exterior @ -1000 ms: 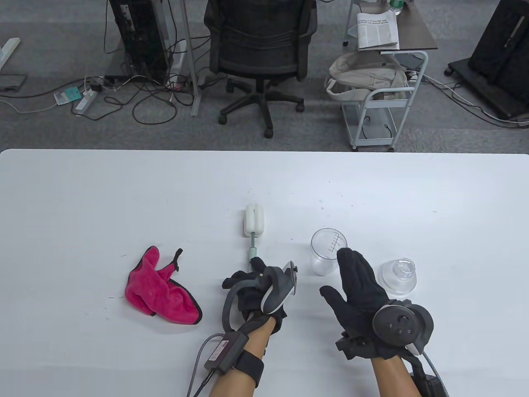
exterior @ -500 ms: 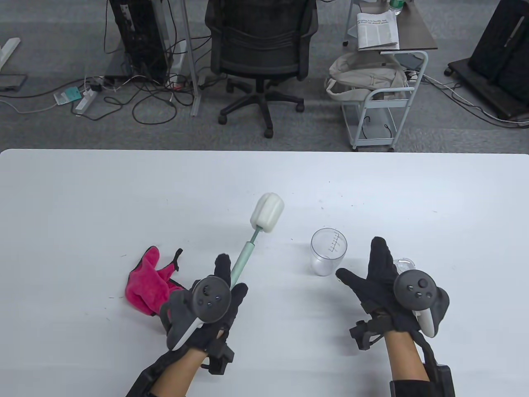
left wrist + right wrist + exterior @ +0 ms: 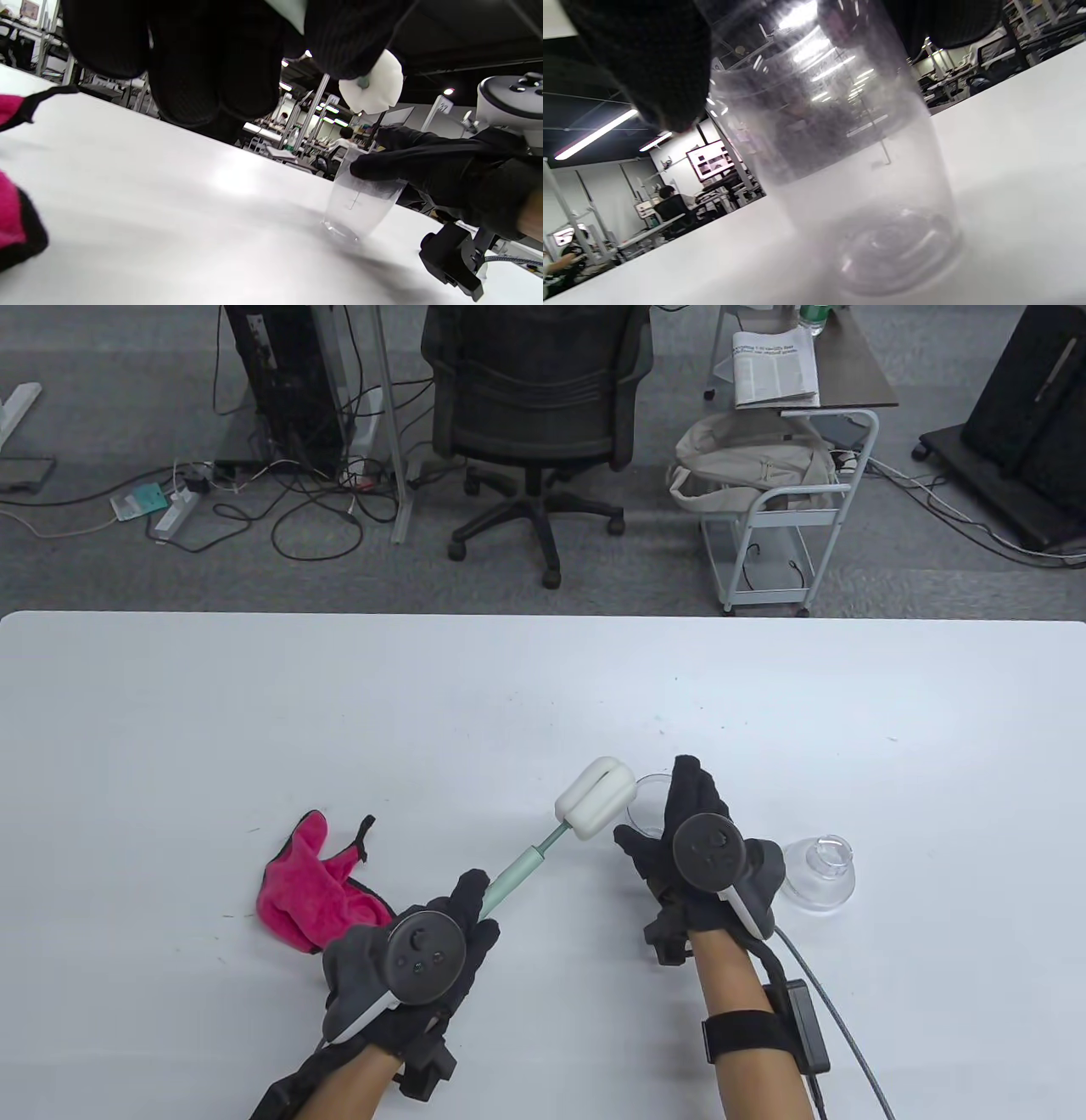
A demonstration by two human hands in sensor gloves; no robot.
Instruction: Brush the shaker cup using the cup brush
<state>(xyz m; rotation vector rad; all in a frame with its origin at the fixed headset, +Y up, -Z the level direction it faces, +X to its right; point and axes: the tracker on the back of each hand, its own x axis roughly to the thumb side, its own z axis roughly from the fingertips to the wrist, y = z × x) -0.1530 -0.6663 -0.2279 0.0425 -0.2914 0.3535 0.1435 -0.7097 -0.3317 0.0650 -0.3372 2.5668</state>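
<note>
My left hand (image 3: 441,933) grips the pale green handle of the cup brush (image 3: 519,875) and holds it off the table, its white sponge head (image 3: 594,799) pointing up and right, next to the cup's rim. The clear shaker cup (image 3: 643,806) stands upright on the white table (image 3: 170,712), mostly hidden by my right hand (image 3: 691,836), which grips its upper wall. In the left wrist view the right hand's fingers (image 3: 407,163) wrap the cup (image 3: 360,203) near its rim, with the sponge head (image 3: 375,84) above it. The right wrist view shows the cup (image 3: 857,169) close up, upright.
The clear domed lid (image 3: 819,872) of the cup lies on the table just right of my right hand. A crumpled pink cloth (image 3: 322,895) lies left of my left hand. The table's far edge borders an office floor with a chair and a cart.
My left hand has swung the brush to the right, bringing the sponge head to the cup. My right hand has moved left from beside the lid and taken hold of the cup.
</note>
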